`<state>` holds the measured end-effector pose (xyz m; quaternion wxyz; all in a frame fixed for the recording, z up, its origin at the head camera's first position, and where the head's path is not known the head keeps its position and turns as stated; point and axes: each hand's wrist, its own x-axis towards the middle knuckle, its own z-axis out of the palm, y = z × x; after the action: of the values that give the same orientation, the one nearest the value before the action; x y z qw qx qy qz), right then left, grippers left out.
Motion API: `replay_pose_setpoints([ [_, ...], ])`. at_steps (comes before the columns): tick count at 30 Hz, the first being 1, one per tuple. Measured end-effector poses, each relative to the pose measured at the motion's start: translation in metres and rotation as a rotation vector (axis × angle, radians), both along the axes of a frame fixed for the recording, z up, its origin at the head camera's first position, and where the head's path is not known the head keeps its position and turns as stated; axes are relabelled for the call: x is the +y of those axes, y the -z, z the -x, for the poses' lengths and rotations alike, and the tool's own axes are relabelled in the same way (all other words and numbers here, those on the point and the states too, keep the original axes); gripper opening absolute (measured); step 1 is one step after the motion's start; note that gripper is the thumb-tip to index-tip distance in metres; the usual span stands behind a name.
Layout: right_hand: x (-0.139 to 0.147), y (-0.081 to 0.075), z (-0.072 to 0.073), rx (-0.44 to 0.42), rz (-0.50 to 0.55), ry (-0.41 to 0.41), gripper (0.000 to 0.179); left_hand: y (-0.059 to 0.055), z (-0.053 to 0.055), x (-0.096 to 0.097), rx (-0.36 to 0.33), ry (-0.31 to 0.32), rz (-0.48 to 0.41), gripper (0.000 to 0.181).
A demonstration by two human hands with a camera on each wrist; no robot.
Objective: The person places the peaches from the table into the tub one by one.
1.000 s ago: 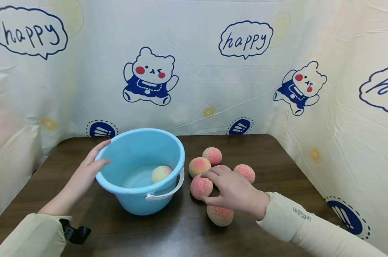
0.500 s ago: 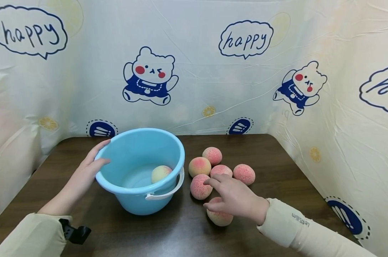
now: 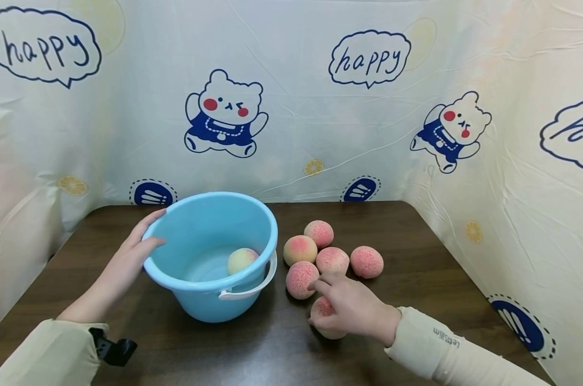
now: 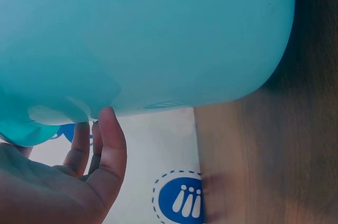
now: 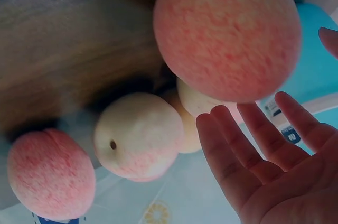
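My left hand (image 3: pixel 136 247) grips the rim of a light blue bucket (image 3: pixel 209 301) at its left side, thumb over the edge inside and fingers against the outer wall (image 4: pixel 158 39). One pale peach (image 3: pixel 241 261) lies in the bucket. Over the nearest peach (image 3: pixel 322 307), right of the bucket, hovers my right hand (image 3: pixel 356 305), partly covering it. The right wrist view has that pink peach (image 5: pixel 227 34) large beside loosely spread fingers; a firm hold is not seen. Another pink peach (image 3: pixel 302 280) sits just beyond the fingertips.
Several more peaches lie behind: a yellowish peach (image 3: pixel 300 250), a far pink peach (image 3: pixel 319 234), a middle peach (image 3: pixel 332 260) and a right-hand peach (image 3: pixel 367 262). A white handle (image 3: pixel 245 294) hangs on the bucket. Printed curtain (image 3: pixel 291 107) surrounds the brown table (image 3: pixel 253 354).
My right hand has moved from the left pink peach toward me, down over the nearest peach, uncovering the middle one. The left hand and the bucket stay in place.
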<state>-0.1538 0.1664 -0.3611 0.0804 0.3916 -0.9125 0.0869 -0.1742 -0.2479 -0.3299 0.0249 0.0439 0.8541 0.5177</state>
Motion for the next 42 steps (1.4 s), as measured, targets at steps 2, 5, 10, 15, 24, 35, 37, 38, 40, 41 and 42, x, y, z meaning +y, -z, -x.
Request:
replay_pose_setpoints([
  [2,0.001,0.003,0.0,-0.009,-0.004,0.009,0.034,0.0,0.001,0.0,0.002,0.002,-0.002,0.062],
  [5,0.002,0.006,0.0,-0.039,-0.014,0.029,0.031,0.0,0.001,0.0,0.004,0.002,0.0,0.062],
  [10,0.003,0.012,0.0,-0.093,-0.041,0.057,0.034,-0.001,0.001,0.0,0.009,0.003,0.001,0.062],
  [15,0.003,0.018,0.0,-0.117,-0.042,0.057,0.04,0.0,-0.001,-0.001,0.007,-0.006,0.007,0.062],
  [24,0.005,0.028,-0.001,-0.148,-0.043,0.049,0.044,0.0,-0.001,-0.001,0.012,-0.005,0.001,0.062],
  [35,0.006,0.031,0.0,-0.196,-0.065,0.061,0.043,0.0,0.0,0.001,0.008,-0.003,-0.001,0.062],
  [37,0.006,0.031,0.0,-0.206,-0.072,0.061,0.041,0.0,-0.001,0.001,0.008,-0.004,-0.001,0.062],
  [38,0.006,0.03,0.0,-0.212,-0.074,0.061,0.04,0.0,-0.001,0.001,0.007,-0.006,0.002,0.062],
  [40,0.006,0.03,0.001,-0.22,-0.078,0.059,0.039,0.0,-0.001,0.002,0.008,-0.007,0.003,0.062],
  [41,0.006,0.029,0.0,-0.225,-0.078,0.059,0.039,0.0,-0.001,0.002,0.009,-0.007,0.005,0.062],
  [42,0.006,0.029,0.0,-0.226,-0.08,0.06,0.039,-0.001,-0.001,0.002,0.01,-0.007,0.005,0.062],
])
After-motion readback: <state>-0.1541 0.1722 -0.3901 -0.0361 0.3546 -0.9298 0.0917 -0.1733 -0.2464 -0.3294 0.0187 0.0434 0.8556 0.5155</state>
